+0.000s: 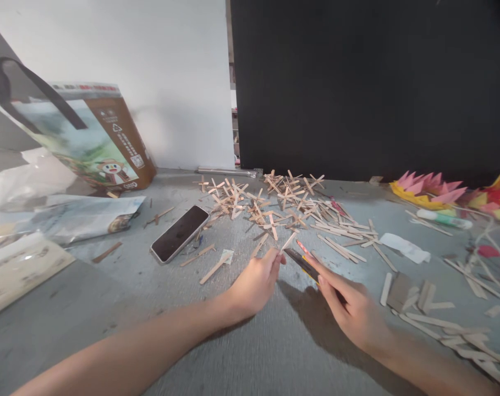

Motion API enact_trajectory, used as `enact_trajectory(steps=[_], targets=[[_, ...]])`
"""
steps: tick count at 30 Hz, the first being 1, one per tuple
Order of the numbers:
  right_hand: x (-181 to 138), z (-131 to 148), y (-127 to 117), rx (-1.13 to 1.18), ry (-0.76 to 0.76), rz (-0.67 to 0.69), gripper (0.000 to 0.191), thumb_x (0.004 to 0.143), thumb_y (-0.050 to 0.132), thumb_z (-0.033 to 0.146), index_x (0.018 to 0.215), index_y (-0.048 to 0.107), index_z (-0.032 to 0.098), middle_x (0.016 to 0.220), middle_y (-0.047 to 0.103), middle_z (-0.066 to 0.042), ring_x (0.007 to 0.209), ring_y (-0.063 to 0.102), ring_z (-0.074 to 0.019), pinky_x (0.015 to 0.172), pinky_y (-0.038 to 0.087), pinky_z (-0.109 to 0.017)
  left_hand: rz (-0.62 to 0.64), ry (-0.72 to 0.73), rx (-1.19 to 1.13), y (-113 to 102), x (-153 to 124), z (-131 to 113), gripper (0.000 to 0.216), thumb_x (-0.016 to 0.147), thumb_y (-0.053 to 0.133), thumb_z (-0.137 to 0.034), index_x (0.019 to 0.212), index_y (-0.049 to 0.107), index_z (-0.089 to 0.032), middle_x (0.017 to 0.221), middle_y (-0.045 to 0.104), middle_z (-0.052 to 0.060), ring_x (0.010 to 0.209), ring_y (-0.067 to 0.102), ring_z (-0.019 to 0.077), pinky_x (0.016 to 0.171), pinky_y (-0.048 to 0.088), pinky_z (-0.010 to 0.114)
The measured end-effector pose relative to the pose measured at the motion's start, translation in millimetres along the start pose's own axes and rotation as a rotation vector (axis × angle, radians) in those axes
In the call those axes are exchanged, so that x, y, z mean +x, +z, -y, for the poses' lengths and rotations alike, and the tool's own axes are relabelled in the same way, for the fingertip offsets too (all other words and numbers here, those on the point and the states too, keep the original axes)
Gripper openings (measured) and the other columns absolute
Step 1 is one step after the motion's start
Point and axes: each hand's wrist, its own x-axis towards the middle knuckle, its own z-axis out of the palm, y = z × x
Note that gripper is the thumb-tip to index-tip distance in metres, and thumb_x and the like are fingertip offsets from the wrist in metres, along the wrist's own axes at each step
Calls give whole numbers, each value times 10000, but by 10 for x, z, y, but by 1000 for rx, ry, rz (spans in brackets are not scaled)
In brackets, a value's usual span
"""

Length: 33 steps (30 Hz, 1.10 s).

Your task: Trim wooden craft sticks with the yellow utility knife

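My left hand (259,280) is closed, pinching a thin wooden craft stick (290,241) that points up and to the right. In my right hand (352,308) is a black and yellow utility knife (305,265), its front end close to the stick. Something reddish (302,246) lies along the knife's upper side; I cannot make out what it is. Whether the blade touches the stick is also unclear. Just beyond both hands lies a pile of craft sticks joined into star shapes (272,221). Loose craft sticks (342,248) are spread to the right of it.
A phone (180,234) lies left of the pile. A printed bag (105,137) with a dark handle stands at the back left, near plastic packets (88,217). On the right are pink and yellow paper petals (429,190), a glue tube (445,219) and cut stick pieces (427,297). A black panel (369,88) stands behind.
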Motion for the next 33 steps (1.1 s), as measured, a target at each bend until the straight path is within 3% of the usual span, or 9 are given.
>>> enact_trajectory(steps=[2, 4, 6, 8, 18, 23, 27, 33], targets=[[-29, 8, 3, -106, -48, 25, 513, 1085, 433, 191, 1595, 468, 238, 1463, 659, -120, 1241, 709, -221, 1027, 568, -298, 15, -22, 66, 0, -13, 4, 210, 1080, 316, -270, 1030, 512, -214, 646, 450, -56, 545, 378, 127, 565, 287, 270], [-69, 35, 10, -249, -96, 43, 539, 1080, 433, 187, 1617, 430, 234, 1235, 781, -119, 923, 805, -208, 811, 623, -273, 30, -13, 168, 10, -19, 24, 152, 1024, 353, -161, 1014, 497, -210, 662, 466, -45, 544, 377, 133, 570, 278, 281], [-115, 79, 22, -383, -129, 30, 559, 1075, 435, 197, 1631, 403, 235, 1022, 820, -89, 610, 752, -184, 584, 580, -259, 50, 17, 286, 25, -21, 50, 172, 968, 375, -90, 1015, 494, -205, 668, 473, -38, 537, 364, 143, 568, 263, 294], [-155, 129, 36, -439, -131, 27, 565, 1075, 422, 207, 1639, 385, 216, 947, 816, -83, 509, 692, -178, 500, 530, -261, 75, 45, 373, 37, -21, 69, 200, 946, 377, -66, 1030, 501, -199, 658, 471, -35, 528, 358, 154, 561, 254, 302], [-172, 219, 63, -142, 112, 129, 544, 1082, 379, 275, 1622, 430, 227, 953, 811, -106, 743, 766, -202, 783, 604, -285, 77, 50, 446, 37, -18, 57, 217, 940, 401, -56, 1054, 537, -181, 652, 554, -3, 528, 456, 168, 557, 273, 310], [-142, 281, 48, -69, 195, 127, 536, 1086, 378, 353, 1583, 501, 193, 743, 753, -74, 585, 680, -189, 647, 578, -256, 64, 50, 433, 42, -17, 47, 205, 955, 387, -71, 1029, 539, -186, 655, 550, 0, 530, 448, 169, 563, 256, 317], [-137, 301, 57, -42, 248, 135, 552, 1093, 381, 388, 1563, 518, 132, 620, 623, -13, 486, 506, -142, 513, 470, -219, 60, 47, 442, 42, -18, 32, 215, 946, 383, -61, 1029, 539, -184, 658, 537, -3, 528, 435, 170, 571, 257, 319], [-130, 300, 53, 73, 325, 160, 573, 1087, 382, 411, 1574, 504, 135, 609, 528, 19, 495, 425, -140, 501, 431, -223, 88, 27, 458, 47, -12, 31, 254, 922, 381, -26, 1052, 537, -180, 689, 572, 7, 566, 497, 179, 581, 265, 313]])
